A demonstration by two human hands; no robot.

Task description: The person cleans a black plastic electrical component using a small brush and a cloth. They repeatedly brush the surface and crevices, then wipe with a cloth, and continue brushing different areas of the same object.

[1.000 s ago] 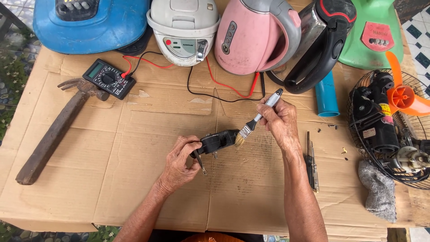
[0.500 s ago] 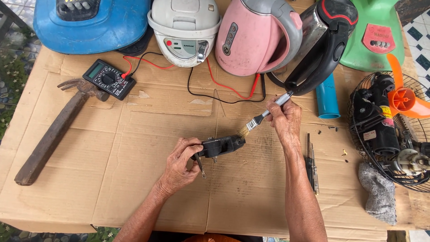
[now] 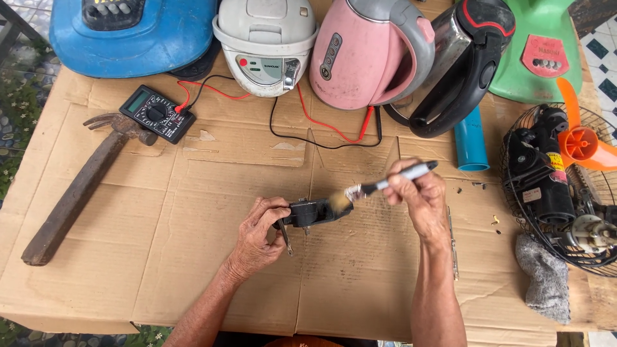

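I see a small black part (image 3: 313, 212), boxy with metal prongs hanging from its underside, lying level just above the cardboard at the centre. A brush (image 3: 379, 187) with a grey handle and pale bristles slants down to the left, its bristles touching the part's right end.

The right hand (image 3: 418, 196) has swung its paintbrush (image 3: 379, 186) down from the steep slant of a second ago to lie nearly level, bristles back against the end of the small black part (image 3: 312, 212) after lifting clear of it half a second ago. The left hand (image 3: 257, 234) has tilted that part slightly.
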